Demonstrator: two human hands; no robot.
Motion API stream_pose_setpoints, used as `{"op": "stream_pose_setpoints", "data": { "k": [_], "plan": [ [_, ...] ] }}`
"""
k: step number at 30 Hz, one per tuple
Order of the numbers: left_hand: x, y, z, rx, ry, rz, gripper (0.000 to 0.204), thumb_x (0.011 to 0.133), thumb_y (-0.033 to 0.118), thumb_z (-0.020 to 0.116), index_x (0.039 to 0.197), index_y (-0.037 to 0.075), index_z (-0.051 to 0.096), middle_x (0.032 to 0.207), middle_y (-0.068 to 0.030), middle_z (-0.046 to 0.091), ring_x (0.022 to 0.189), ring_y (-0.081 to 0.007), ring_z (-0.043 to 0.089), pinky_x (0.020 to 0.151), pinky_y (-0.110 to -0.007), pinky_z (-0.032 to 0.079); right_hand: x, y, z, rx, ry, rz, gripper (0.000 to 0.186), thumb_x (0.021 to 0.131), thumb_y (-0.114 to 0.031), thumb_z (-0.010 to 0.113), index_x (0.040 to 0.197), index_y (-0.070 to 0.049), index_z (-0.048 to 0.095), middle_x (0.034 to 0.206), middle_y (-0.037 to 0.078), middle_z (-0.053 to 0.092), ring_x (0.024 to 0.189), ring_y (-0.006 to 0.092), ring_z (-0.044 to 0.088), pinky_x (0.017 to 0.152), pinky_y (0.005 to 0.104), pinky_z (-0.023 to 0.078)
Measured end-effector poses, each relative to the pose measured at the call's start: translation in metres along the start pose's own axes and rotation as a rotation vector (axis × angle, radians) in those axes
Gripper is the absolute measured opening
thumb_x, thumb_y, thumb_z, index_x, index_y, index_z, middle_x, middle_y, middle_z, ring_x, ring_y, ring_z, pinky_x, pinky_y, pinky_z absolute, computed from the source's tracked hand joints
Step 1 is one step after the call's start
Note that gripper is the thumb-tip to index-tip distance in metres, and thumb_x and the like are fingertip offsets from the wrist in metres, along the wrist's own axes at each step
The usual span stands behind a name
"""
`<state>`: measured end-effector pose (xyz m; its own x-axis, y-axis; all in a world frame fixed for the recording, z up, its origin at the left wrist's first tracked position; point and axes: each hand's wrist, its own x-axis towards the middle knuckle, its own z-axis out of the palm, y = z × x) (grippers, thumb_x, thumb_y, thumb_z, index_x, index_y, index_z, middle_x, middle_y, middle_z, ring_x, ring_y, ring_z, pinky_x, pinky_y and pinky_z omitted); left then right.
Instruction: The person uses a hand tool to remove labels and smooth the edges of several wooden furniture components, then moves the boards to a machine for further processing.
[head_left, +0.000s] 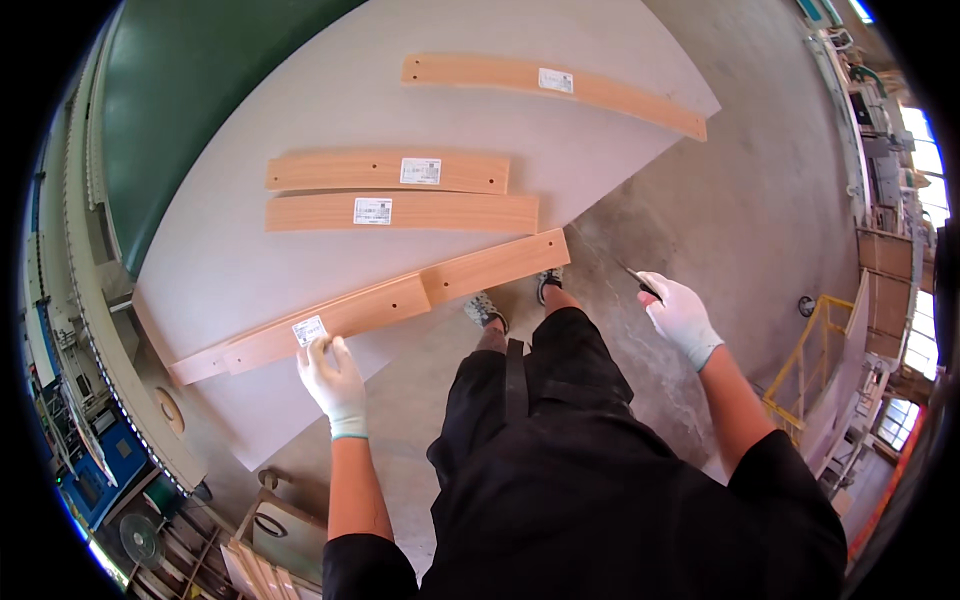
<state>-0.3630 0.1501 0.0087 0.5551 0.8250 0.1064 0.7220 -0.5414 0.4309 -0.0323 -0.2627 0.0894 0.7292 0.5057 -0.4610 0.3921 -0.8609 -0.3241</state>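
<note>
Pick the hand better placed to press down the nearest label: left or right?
Left, likely: the left hand is right at the label, fingertips by its lower edge. The right hand is off to the side, away from the labelled board, and grips a thin tool.

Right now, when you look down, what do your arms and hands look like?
My left hand and right hand wear matching white gloves, with a thin blue-green edge at each wrist. My forearms are bare, and black sleeves cover my arms above that. I can't see any cables or markings on them.
</note>
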Motion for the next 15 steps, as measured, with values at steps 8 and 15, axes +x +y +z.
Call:
{"op": "stream_pose_setpoints", "data": {
  "k": [8,15],
  "plan": [
    [0.065,0.051,0.038,0.129,-0.03,0.267,0.017,0.093,0.021,0.065,0.083,0.008,0.07,0.091,-0.0061,0.072,0.091,-0.0292,0.065,0.095,-0.046,0.046,0.044,-0.108,-0.049,-0.548,-0.325,-0.085,0.03,0.104,-0.034,0.051,0.116,-0.013,0.069,0.095,0.014,0.073,0.091,0.0341,0.072,0.075,0.0483,0.056],
    [0.063,0.051,0.043,0.119,0.092,0.343,0.015,0.088,0.015,0.064,0.074,0.01,0.066,0.08,-0.0042,0.068,0.079,-0.0262,0.064,0.085,-0.043,0.048,0.047,-0.106,-0.045,-0.673,-0.337,-0.096,0.034,0.107,-0.035,0.048,0.132,-0.016,0.063,0.093,0.01,0.072,0.087,0.0303,0.073,0.068,0.0459,0.058]
  ]
}}
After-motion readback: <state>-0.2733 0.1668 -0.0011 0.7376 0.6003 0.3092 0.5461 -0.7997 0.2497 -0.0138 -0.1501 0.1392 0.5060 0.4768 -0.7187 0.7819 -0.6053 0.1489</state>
